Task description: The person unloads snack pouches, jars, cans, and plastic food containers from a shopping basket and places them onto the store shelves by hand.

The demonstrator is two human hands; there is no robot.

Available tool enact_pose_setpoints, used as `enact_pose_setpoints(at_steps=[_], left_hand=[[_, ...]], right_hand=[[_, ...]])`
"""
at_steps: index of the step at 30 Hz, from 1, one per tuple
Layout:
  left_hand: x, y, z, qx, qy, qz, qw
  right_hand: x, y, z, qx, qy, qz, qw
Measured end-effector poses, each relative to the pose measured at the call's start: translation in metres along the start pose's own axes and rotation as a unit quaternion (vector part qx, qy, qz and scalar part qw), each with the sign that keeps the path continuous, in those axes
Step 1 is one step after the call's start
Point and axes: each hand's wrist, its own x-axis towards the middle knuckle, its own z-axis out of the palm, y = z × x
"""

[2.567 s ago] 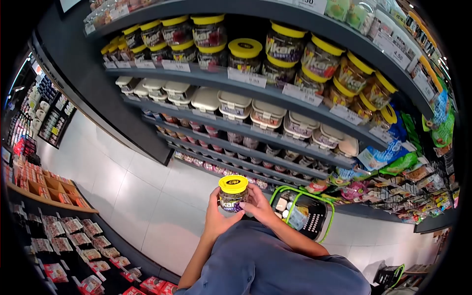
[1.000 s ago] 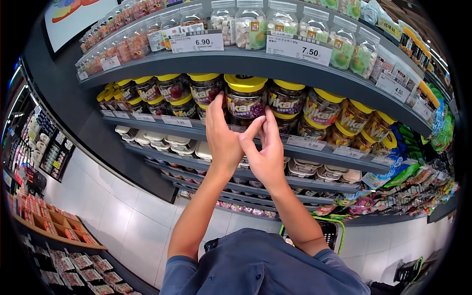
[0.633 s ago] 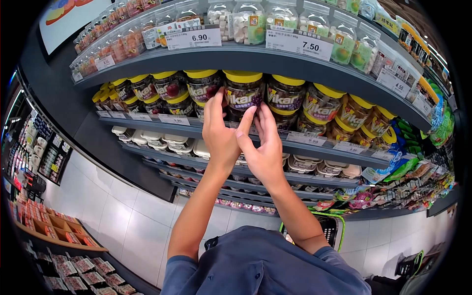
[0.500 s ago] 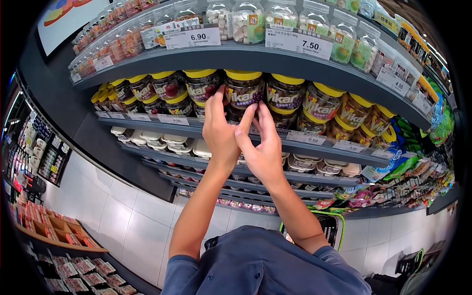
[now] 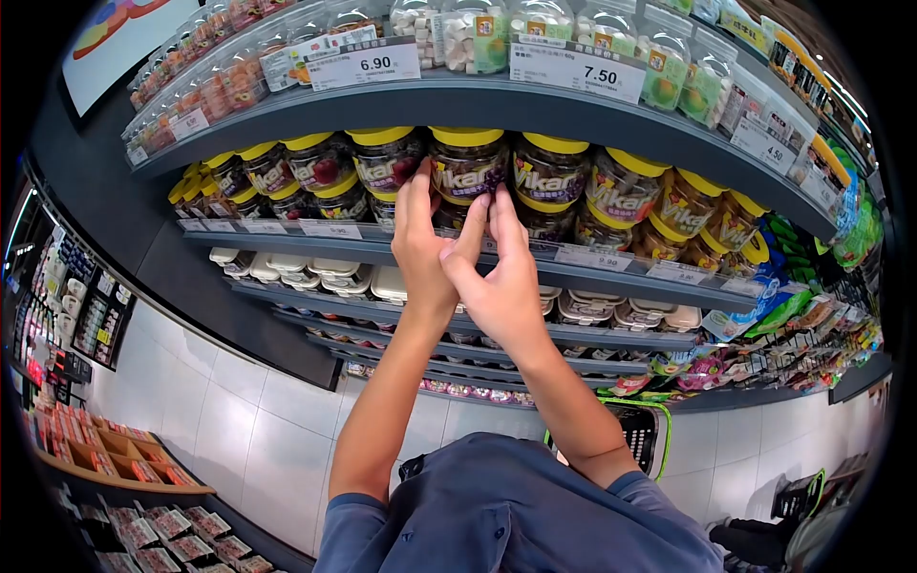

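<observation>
We find the left hand [image 5: 425, 263] and right hand [image 5: 506, 291] part-open, meeting at the thumbs, fingertips at the sides of the yellow-lidded jar [image 5: 465, 170], twelve o'clock; firm contact is unconfirmed. It sits over a lower jar [image 5: 449, 219] on the shelf [image 5: 368, 248]. In our judgement, an uneven push could topple it into neighbouring jars [image 5: 547, 174] at three o'clock.

Pale floor tiles [image 5: 229, 411] gleamed below and to the left of the left hand [image 5: 423, 250], a dark panel [image 5: 143, 229] loomed farther left, and grey shelving [image 5: 478, 101] swept right across above the right hand [image 5: 506, 286]!
</observation>
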Motion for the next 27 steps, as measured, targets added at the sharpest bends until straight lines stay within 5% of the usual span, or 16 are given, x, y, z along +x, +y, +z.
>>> enact_pose_setpoints(at_steps=[27], left_hand=[[0.004, 0.01, -0.008, 0.052, -0.023, -0.013, 0.998]], right_hand=[[0.01, 0.008, -0.01, -0.023, 0.012, -0.018, 1.0]])
